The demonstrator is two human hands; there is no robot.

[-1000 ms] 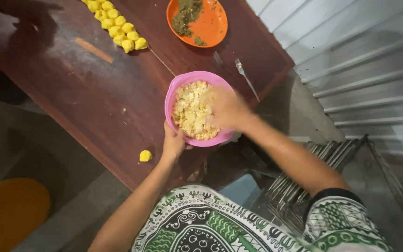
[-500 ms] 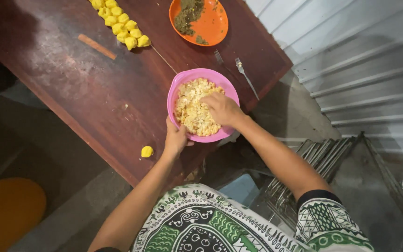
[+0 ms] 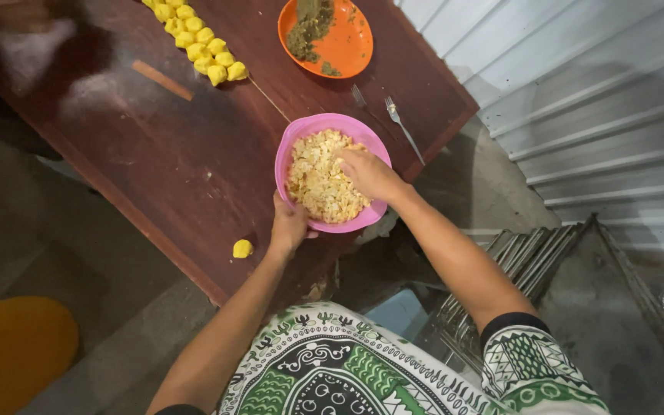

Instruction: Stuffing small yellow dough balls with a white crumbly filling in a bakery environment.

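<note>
A pink bowl point(image 3: 298, 140) full of pale yellow crumbly mix point(image 3: 319, 184) sits near the front edge of a dark wooden table point(image 3: 155, 154). My left hand point(image 3: 288, 225) grips the bowl's near rim. My right hand point(image 3: 368, 174) is pressed into the mix on the bowl's right side, fingers curled in the crumbs. One small yellow ball point(image 3: 242, 248) lies alone on the table left of my left hand.
A row of several yellow balls point(image 3: 197, 38) lies at the table's far side. An orange plate point(image 3: 347, 46) with green-brown paste stands behind the bowl, a fork point(image 3: 403, 127) to its right. Corrugated metal wall right; metal rack point(image 3: 516, 261) below.
My right hand has shifted slightly within the mix in the bowl. My left hand keeps its hold on the rim. The bowl has not moved on the table.
</note>
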